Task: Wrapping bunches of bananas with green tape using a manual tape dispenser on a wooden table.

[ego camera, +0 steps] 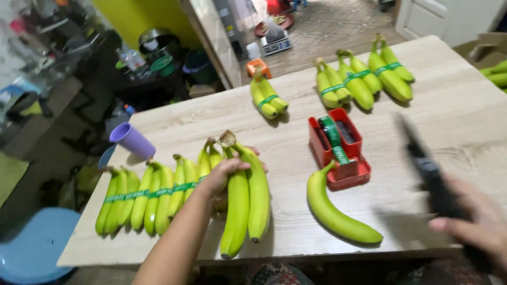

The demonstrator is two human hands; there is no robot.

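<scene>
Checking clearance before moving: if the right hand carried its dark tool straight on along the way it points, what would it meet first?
Probably nothing close: the right hand aims its blurred dark tool up-left over bare pale wooden table. Farther on lie the green-banded banana bunches, though height is unclear.

On the table (454, 111), the tape dispenser (339, 149) is sitting at the centre. A single banana (338, 214) is lying at its 6 o'clock, touching its base. The banded row (140, 196) is lying at 8 o'clock, a cup (132, 140) at 9 o'clock, a small bunch (268, 97) at 11 o'clock, and three bunches (364, 76) at 1 o'clock.
</scene>
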